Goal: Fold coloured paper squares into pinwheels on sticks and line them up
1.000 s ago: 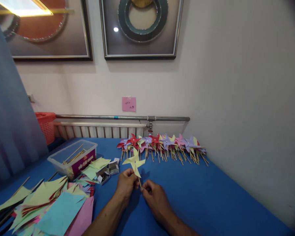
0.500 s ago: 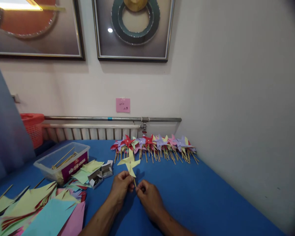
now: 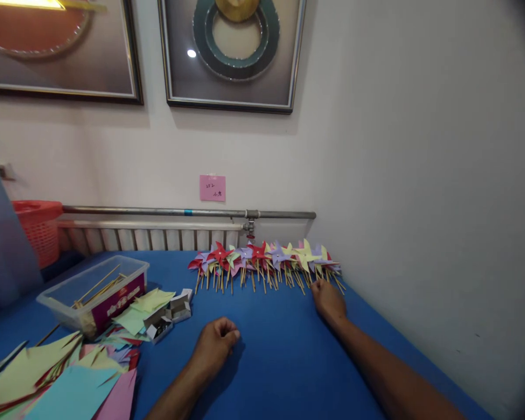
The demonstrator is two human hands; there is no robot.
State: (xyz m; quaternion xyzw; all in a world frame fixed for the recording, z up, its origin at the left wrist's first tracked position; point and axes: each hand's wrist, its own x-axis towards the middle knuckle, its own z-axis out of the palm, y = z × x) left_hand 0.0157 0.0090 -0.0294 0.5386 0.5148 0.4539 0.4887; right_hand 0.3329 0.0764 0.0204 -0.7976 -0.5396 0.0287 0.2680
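Note:
My right hand (image 3: 329, 300) reaches to the far right of the blue table, closed on the stick of a pale yellow pinwheel (image 3: 305, 255). That pinwheel's head overlaps the row of finished pinwheels (image 3: 259, 253), which lie with red, purple, pink and yellow heads toward the wall and sticks toward me. Over the middle of the table, my left hand (image 3: 214, 347) is loosely curled, fingertips near the thumb, with nothing visible in it. To its left lie two small cardboard boxes (image 3: 158, 324), the nearer one holding small dark pieces.
A clear plastic tub (image 3: 126, 263) with wooden sticks stands at the left. In front of it are stacks of cut colored paper (image 3: 76, 388). Behind the table run a metal pipe (image 3: 166, 212) and a radiator; a red basket (image 3: 44, 236) sits at the back left.
My right hand has carried the yellow pinwheel from the middle to the right end of the row. My left hand has let go of it and stayed near the middle.

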